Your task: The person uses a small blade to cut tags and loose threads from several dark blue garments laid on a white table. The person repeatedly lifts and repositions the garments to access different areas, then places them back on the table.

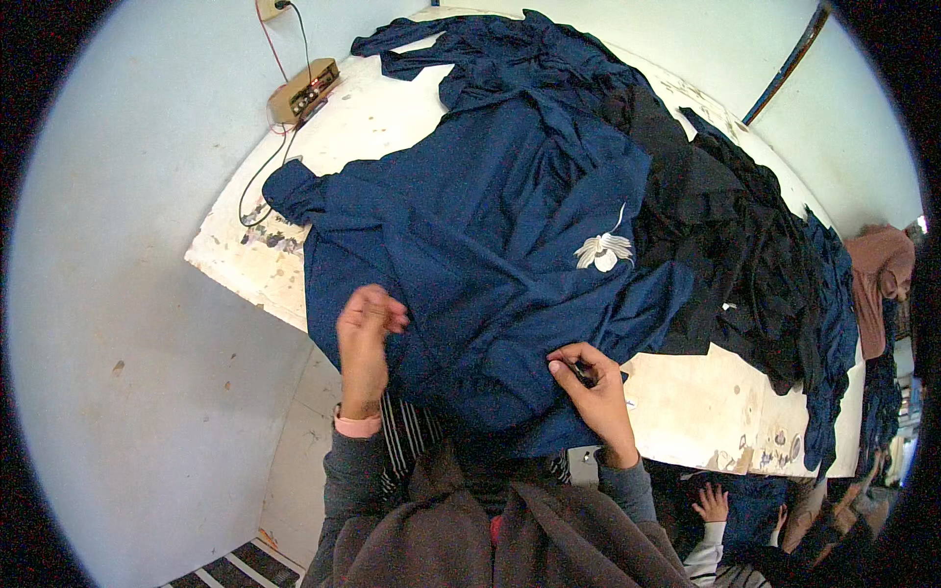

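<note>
A navy blue garment (456, 242) is spread in loose folds over the white table and hangs over its near edge towards my lap. On its right part is a white flower embroidery (605, 252) with a thin curved stem. My left hand (370, 316) is above the garment's left side, fingers bent together and slightly blurred; whether they pinch anything cannot be made out. Lower right, my right hand (594, 389) has thumb and forefinger together against the cloth. A small dark object (586, 373) shows inside its curled fingers, mostly hidden.
Black garments (706, 220) and more navy cloth are heaped across the table (691, 389). A tan electrical box (303, 92) with cords stands at back left, below a wall socket (273, 6). At right are another person's hand (711, 503) and a person in brown (875, 287).
</note>
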Action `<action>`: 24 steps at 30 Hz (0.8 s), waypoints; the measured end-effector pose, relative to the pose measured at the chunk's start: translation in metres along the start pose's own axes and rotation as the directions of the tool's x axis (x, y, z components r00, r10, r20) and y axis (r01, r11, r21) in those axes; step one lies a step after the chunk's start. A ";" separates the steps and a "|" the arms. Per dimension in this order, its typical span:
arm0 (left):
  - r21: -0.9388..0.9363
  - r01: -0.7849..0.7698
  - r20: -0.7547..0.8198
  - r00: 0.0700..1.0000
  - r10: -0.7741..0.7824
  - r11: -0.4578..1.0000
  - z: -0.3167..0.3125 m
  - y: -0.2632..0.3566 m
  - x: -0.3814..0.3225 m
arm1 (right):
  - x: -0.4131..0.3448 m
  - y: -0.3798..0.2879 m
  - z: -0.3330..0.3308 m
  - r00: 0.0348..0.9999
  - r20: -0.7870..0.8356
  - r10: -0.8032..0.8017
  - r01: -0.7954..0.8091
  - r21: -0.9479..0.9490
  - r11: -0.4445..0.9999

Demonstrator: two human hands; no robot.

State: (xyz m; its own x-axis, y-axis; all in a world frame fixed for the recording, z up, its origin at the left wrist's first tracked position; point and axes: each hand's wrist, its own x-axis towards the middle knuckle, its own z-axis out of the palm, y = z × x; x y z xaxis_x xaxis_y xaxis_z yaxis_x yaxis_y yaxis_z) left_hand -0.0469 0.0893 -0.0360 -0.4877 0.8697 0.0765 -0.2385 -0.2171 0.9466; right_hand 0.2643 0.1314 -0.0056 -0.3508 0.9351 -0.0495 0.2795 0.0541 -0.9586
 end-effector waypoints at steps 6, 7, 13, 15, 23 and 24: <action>0.613 -0.259 -0.031 0.936 0.350 0.746 0.035 0.034 -0.016 | -0.002 0.001 0.004 0.996 -0.072 0.058 -0.044 0.188 0.981; 0.549 -0.297 0.117 0.953 0.280 0.781 0.045 0.034 -0.028 | -0.002 -0.001 0.005 0.994 -0.088 0.063 -0.043 0.216 0.975; 0.469 -0.676 0.817 0.577 0.013 0.568 0.103 -0.002 -0.091 | 0.000 -0.030 0.014 0.973 -0.215 0.086 0.016 0.431 0.902; 0.435 -0.701 0.780 0.607 0.151 0.566 0.086 0.005 -0.081 | -0.001 -0.032 0.003 0.948 -0.304 0.095 0.078 0.511 0.856; 0.764 -0.579 0.484 0.806 0.341 0.284 -0.016 0.096 -0.039 | 0.009 -0.037 -0.046 0.909 -0.417 -0.023 0.190 0.365 0.911; 0.791 -0.562 0.480 0.815 0.326 0.240 -0.024 0.094 -0.036 | 0.011 -0.041 -0.043 0.918 -0.395 -0.029 0.155 0.292 0.944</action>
State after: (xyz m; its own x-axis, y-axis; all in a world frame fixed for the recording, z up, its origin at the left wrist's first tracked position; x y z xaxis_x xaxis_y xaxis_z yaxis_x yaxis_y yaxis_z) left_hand -0.0723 0.0271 0.0431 -0.0723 0.8502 0.5216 0.8816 -0.1901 0.4320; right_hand 0.2876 0.1545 0.0454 0.0225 0.9954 0.0929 -0.0519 0.0940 -0.9942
